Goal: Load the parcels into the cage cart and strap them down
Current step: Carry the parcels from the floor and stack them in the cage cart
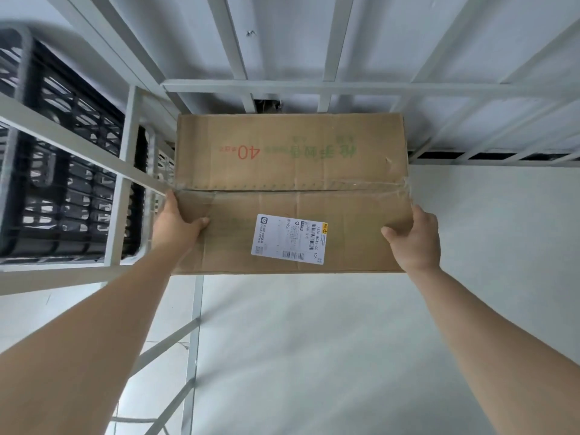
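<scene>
1. The white-barred cage cart [324, 87] is being viewed from inside. Its rear bars are lying at 12 o'clock of the parcel [292, 158] and its side bars at 9 o'clock.
2. Black crates [69, 171] are being seen through the side bars at 9 o'clock, outside the cart. Their number cannot be told, because the bars and the blur are breaking up their outlines.
3. One white post [125, 171] of the side frame is standing between the crates and the parcel's left edge, near the left hand [175, 224].
4. The pale cart floor [314, 340] is being shown at 6 o'clock and at 3 o'clock of the parcel.
5. One brown cardboard parcel is being held in the cart's far-left corner, close to the rear bars. Whether it is resting on the floor cannot be told.
6. One white shipping label [288, 239] is being carried on the parcel's top face toward 6 o'clock. Clear tape [361, 185] is running along the middle seam.
7. Two hands are being used. The left hand is gripping the parcel's 9 o'clock edge, with the thumb laid on the top face and the fingers wrapped out of sight round the side.
8. The right hand [414, 243] is gripping the 3 o'clock edge in the same way, thumb on top.
</scene>
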Motion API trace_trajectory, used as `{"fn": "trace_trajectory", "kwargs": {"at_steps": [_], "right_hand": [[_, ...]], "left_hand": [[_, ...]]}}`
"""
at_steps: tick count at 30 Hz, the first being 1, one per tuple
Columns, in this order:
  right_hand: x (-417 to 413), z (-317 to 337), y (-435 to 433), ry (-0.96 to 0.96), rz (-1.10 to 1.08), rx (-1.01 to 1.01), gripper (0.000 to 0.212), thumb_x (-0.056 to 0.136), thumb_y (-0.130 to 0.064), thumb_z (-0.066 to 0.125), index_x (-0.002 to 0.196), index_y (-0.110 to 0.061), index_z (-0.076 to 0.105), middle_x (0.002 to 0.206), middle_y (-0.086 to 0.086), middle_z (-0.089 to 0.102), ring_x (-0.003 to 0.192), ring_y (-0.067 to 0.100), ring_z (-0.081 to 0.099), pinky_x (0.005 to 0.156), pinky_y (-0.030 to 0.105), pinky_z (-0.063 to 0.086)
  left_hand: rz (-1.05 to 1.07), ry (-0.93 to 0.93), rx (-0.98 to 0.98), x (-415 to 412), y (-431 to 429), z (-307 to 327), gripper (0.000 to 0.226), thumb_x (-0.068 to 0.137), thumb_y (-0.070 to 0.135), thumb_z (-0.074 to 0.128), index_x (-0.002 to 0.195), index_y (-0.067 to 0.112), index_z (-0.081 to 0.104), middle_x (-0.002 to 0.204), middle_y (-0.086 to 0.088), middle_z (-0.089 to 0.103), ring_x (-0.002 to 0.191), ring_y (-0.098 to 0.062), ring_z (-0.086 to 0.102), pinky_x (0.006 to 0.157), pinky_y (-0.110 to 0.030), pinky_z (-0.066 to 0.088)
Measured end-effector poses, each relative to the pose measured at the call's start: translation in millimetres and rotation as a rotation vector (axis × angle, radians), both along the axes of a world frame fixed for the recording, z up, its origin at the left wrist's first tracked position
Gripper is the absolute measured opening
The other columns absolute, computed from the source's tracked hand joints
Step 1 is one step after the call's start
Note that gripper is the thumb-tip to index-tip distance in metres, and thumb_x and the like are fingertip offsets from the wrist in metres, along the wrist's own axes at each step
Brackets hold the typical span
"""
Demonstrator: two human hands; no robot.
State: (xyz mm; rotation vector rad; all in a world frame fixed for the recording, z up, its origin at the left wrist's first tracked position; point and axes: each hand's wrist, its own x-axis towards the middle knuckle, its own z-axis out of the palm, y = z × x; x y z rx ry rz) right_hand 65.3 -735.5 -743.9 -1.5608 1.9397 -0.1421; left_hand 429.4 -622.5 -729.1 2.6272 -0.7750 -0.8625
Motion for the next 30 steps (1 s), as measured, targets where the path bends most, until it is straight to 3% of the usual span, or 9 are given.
{"fn": "trace_trajectory", "kwargs": {"at_steps": [4, 8, 15, 18, 21, 23, 26, 30], "right_hand": [[3.1, 13.2, 12.6, 0.018, 0.154, 0.048, 0.102, 0.073, -0.039, 0.080, 0.153, -0.029, 0.018, 0.146, 0.014, 0.030, 0.132, 0.032, 0.037, 0.101, 0.043, 0.041], [4.8, 20.3, 26.0, 0.193, 0.364, 0.198, 0.133, 0.054, -0.054, 0.088, 0.153, -0.027, 0.004, 0.157, 0.017, -0.006, 0.145, 0.035, 0.010, 0.114, 0.046, 0.029], [16.4, 23.2, 20.4, 0.321, 0.410, 0.259, 0.135, 0.056, -0.052, 0.088, 0.154, -0.024, -0.002, 0.157, 0.023, -0.012, 0.147, 0.036, 0.003, 0.110, 0.046, 0.033], [19.5, 32.2, 17.2, 0.361, 0.424, 0.291, 0.127, 0.065, -0.049, 0.085, 0.154, -0.023, -0.002, 0.157, 0.023, -0.012, 0.148, 0.035, -0.003, 0.113, 0.044, 0.029], [17.6, 47.6, 23.5, 0.350, 0.490, 0.278, 0.109, 0.073, -0.046, 0.079, 0.152, -0.020, 0.008, 0.159, 0.016, 0.001, 0.148, 0.032, -0.001, 0.113, 0.043, 0.031], [13.6, 62.8, 34.6, 0.358, 0.534, 0.243, 0.096, 0.076, -0.046, 0.075, 0.148, -0.018, 0.019, 0.154, 0.009, 0.018, 0.145, 0.028, 0.010, 0.107, 0.040, 0.037], [4.9, 98.8, 51.9, 0.362, 0.545, 0.193, 0.078, 0.082, -0.044, 0.068, 0.143, -0.017, 0.029, 0.147, 0.003, 0.033, 0.141, 0.024, 0.022, 0.101, 0.036, 0.039], [-10.8, 159.7, 71.5, 0.317, 0.503, 0.148, 0.057, 0.087, -0.043, 0.062, 0.131, -0.015, 0.039, 0.131, 0.000, 0.045, 0.132, 0.021, 0.035, 0.094, 0.034, 0.042]], "left_hand": [[-0.204, -0.109, 0.115, -17.6, 18.2, 8.7, 0.097, 0.082, 0.040, 0.073, 0.155, 0.023, 0.011, 0.160, -0.008, 0.006, 0.144, -0.034, 0.019, 0.115, -0.053, 0.026], [-0.413, -0.129, 0.312, -35.8, 41.3, 5.3, 0.133, 0.058, 0.064, 0.081, 0.155, 0.022, 0.000, 0.157, -0.004, -0.027, 0.146, -0.027, -0.023, 0.118, -0.052, 0.008], [-0.492, -0.167, 0.476, -37.5, 31.1, 7.0, 0.139, 0.056, 0.069, 0.078, 0.154, 0.019, -0.008, 0.155, -0.011, -0.032, 0.144, -0.031, -0.027, 0.118, -0.053, 0.008], [-0.529, -0.163, 0.533, -41.3, 22.4, 20.1, 0.129, 0.062, 0.066, 0.077, 0.154, 0.020, 0.000, 0.158, -0.011, -0.022, 0.147, -0.030, -0.017, 0.117, -0.055, 0.011], [-0.643, -0.200, 0.457, -47.5, 17.1, 42.7, 0.090, 0.072, 0.055, 0.075, 0.144, 0.020, 0.035, 0.157, -0.005, 0.010, 0.147, -0.026, 0.004, 0.117, -0.051, 0.019], [-0.699, -0.253, 0.420, -55.6, 20.1, 64.3, 0.064, 0.079, 0.047, 0.071, 0.131, 0.019, 0.049, 0.149, -0.003, 0.032, 0.141, -0.023, 0.024, 0.112, -0.044, 0.030], [-0.639, -0.231, 0.411, -71.6, 27.3, 106.3, 0.047, 0.089, 0.036, 0.063, 0.132, 0.020, 0.050, 0.130, -0.003, 0.051, 0.115, -0.026, 0.055, 0.089, -0.039, 0.049], [-0.665, -0.271, 0.367, -90.0, 34.0, 159.8, 0.038, 0.093, 0.031, 0.055, 0.130, 0.022, 0.050, 0.126, 0.001, 0.055, 0.110, -0.024, 0.059, 0.082, -0.036, 0.052]]}}
